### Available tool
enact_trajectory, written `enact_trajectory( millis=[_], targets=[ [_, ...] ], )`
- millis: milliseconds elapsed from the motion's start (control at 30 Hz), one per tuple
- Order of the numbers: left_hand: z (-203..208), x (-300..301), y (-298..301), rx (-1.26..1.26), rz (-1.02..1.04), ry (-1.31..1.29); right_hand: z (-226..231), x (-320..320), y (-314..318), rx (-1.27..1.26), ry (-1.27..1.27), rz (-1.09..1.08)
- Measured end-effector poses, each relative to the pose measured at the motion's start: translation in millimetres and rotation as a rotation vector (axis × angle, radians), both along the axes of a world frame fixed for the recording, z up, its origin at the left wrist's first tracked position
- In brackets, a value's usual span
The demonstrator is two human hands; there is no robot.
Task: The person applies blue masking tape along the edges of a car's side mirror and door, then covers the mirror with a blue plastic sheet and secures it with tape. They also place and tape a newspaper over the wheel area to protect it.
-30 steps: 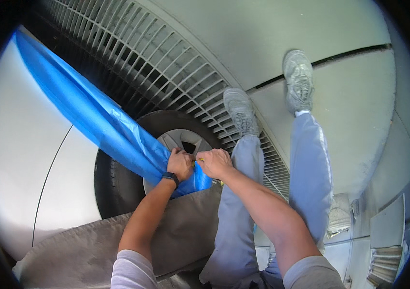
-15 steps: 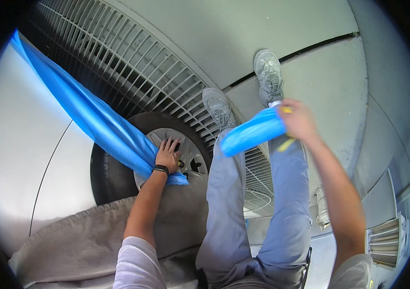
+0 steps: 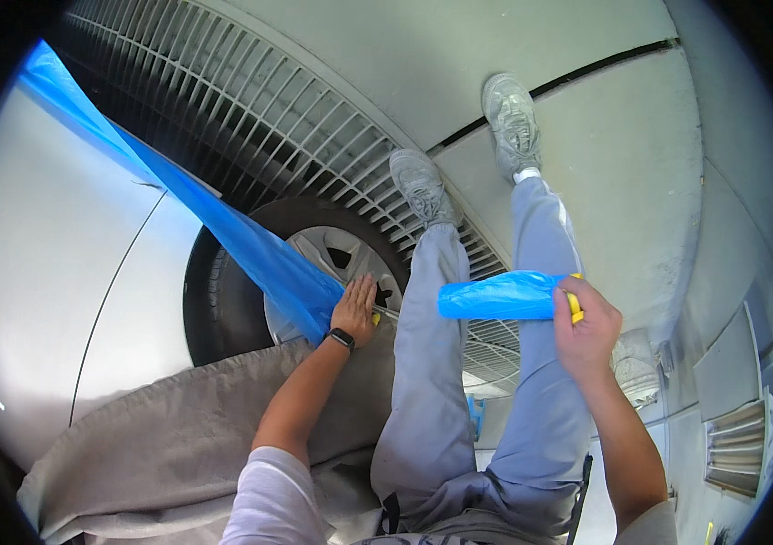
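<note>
A long strip of blue plastic film (image 3: 223,218) stretches from the upper left across the silvery car body panel (image 3: 50,245) and down over the wheel (image 3: 321,250). My left hand (image 3: 355,311) lies over the film's lower end, fingers straight and flat, by the wheel's rim. Beside its fingers shows a small yellow spot, too small to name. My right hand (image 3: 586,331) is closed around the yellow end of a roll of blue plastic film (image 3: 500,295). That roll is held level above my legs, apart from the strip.
Brown-grey cloth (image 3: 205,427) drapes the lower left, up against the tyre. A white metal grating (image 3: 268,100) curves along the floor past my shoes (image 3: 511,123). At the right stand a wrapped whitish bundle (image 3: 636,368) and a rack of papers (image 3: 733,445).
My right hand has come down and slightly right, and the roll it holds has levelled out. My left hand has shifted right, its fingers closer together. The strip looks narrower near the wheel.
</note>
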State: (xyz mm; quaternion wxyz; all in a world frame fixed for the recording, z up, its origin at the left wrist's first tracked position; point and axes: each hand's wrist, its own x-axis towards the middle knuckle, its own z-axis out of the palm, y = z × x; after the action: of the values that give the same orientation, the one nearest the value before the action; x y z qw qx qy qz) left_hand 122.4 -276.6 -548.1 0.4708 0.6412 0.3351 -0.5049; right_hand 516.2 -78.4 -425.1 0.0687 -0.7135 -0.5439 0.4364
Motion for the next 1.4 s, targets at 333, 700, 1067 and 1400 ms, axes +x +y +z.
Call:
enact_trajectory(
  millis=[333,700,1067,1400],
  targets=[
    [4.1,-2.4,7.0,0.067,-0.467,0.346,0.8,-5.6,-0.4,0.109,-0.069,0.353],
    [8.5,-7.1,6.2,0.005,-0.329,0.152,4.0,-1.0,-10.4,0.225,-0.065,0.543],
    [169.2,20.2,134.5,0.27,0.194,0.094,73.8,12.6,85.0,0.132,-0.006,0.523],
    [190.5,65.5,147.9,0.412,0.818,0.134,266.6,98.5,325.1,0.257,0.142,-0.475]
  ],
)
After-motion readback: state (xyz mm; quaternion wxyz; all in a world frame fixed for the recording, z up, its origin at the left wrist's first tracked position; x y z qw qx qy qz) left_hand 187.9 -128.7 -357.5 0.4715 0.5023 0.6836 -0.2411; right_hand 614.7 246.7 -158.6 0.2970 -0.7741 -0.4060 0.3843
